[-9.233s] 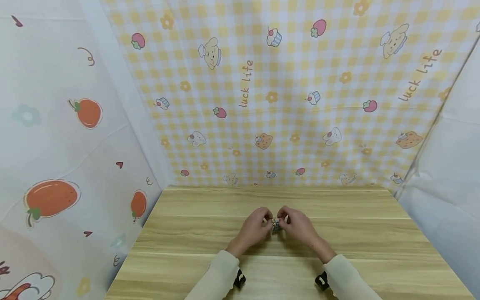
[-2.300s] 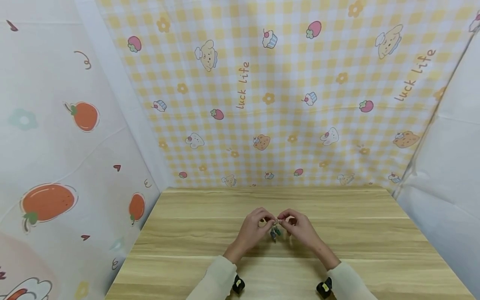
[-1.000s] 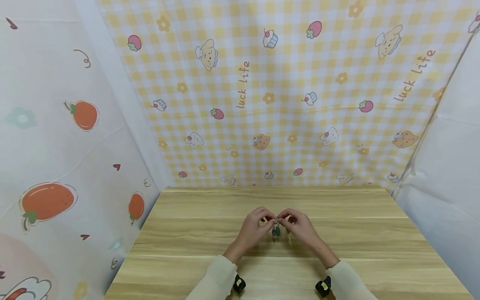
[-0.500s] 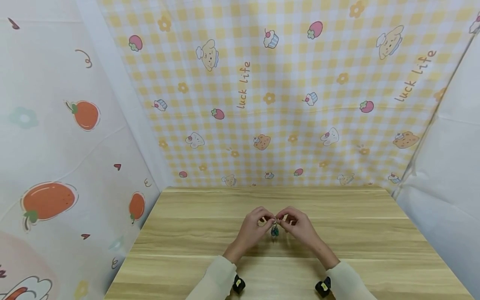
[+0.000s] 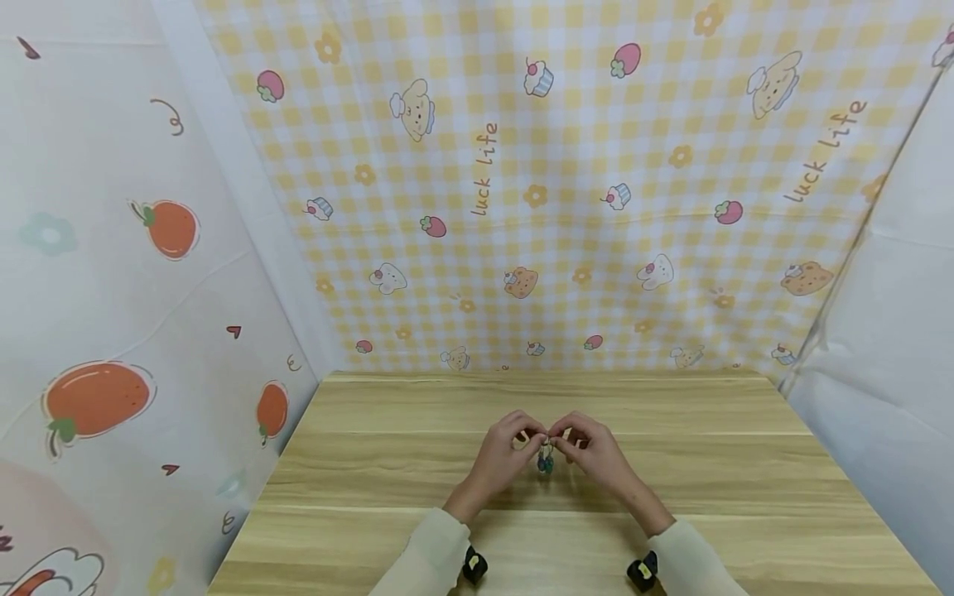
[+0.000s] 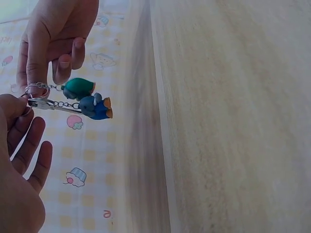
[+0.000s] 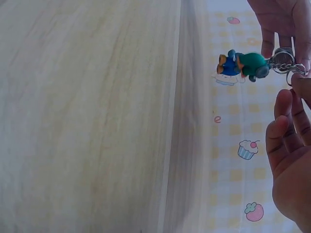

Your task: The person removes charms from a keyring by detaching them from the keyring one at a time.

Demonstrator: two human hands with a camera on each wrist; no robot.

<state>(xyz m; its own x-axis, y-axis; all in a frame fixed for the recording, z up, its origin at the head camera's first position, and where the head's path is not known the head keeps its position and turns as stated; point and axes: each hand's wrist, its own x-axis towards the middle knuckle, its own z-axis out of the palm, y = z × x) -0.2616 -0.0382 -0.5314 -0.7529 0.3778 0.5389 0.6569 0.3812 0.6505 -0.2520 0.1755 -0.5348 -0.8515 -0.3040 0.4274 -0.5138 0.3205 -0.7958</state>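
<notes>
"Luck life" (image 5: 484,170) reads on the yellow-checked cloth (image 5: 566,314) beyond the left hand (image 5: 501,452), and a second time (image 5: 826,153) farther out, rightward of the right hand (image 5: 598,452). A lone "e" (image 7: 217,119) shows low on it.

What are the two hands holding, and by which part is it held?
Two figurine keychains; the left hand and right hand pinch them at their metal rings.

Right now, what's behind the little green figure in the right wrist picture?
Part of the blue figure shows past the green figure, with yellow-checked cloth farther back. The rest of the blue figure, and the cloth straight behind both, are covered.
</notes>
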